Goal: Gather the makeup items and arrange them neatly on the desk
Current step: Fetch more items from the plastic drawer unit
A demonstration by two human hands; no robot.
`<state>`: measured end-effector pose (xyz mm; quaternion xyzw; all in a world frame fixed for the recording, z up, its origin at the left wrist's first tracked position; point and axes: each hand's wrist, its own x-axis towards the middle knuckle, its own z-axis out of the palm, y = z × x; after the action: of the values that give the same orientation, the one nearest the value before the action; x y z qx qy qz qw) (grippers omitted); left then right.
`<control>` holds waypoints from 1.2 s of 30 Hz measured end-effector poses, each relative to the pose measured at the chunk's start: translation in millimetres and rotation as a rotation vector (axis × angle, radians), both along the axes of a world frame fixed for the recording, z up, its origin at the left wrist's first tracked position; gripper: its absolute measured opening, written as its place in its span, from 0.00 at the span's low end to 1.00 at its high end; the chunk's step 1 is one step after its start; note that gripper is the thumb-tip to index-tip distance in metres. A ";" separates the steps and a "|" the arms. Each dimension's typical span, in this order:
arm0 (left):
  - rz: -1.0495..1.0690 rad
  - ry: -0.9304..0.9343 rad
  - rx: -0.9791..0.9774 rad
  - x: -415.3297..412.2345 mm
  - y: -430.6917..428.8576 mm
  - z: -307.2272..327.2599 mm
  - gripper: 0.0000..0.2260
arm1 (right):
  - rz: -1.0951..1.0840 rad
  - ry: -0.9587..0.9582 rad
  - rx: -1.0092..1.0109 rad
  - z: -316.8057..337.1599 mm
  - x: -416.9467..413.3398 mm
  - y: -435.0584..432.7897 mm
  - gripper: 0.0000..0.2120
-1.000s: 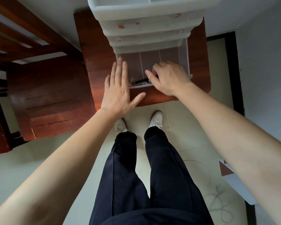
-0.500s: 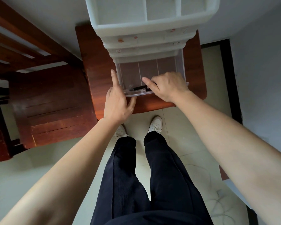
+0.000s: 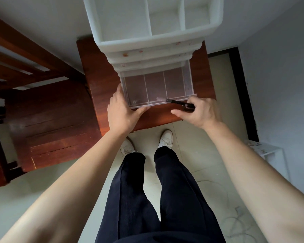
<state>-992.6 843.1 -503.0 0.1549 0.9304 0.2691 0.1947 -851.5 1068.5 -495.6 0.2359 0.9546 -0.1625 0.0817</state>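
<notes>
A white plastic organiser [image 3: 153, 20] with stacked drawers stands on a small brown wooden desk [image 3: 98, 71]. Its lowest clear drawer [image 3: 189, 79] is pulled out, with dividers and little inside. My right hand [image 3: 198, 112] is just right of the drawer's front corner, shut on a thin black makeup pencil [image 3: 176, 102] with a clear tip that points left over the drawer's front edge. My left hand [image 3: 121, 111] rests against the drawer's front left corner, thumb under the front edge and fingers along its left side.
A dark wooden chair [image 3: 47, 118] stands left of the desk. My legs and white shoes are on the pale tiled floor below. A white rack [image 3: 270, 155] and loose cables lie on the floor at right, by a grey wall.
My right hand has lifted the black pencil out of the drawer and drawn back to the right. My left hand has slid onto the drawer's front left corner.
</notes>
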 end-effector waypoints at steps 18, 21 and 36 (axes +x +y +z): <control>0.186 -0.041 0.127 -83.3 29.8 -0.4 0.24 | 0.090 0.012 -0.009 -1.0 -83.7 40.6 0.21; 0.190 -0.060 0.134 -72.6 29.1 1.3 0.21 | 0.109 -0.021 0.092 9.9 -70.1 25.2 0.20; 0.346 -0.193 0.212 16.8 -49.9 164.5 0.25 | 0.586 0.036 0.004 152.5 -84.5 -82.7 0.14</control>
<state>-975.8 793.1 -338.5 -0.0138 0.8866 0.4085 0.2164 -935.9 985.8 -343.1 -0.0524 0.9837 -0.1345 0.1076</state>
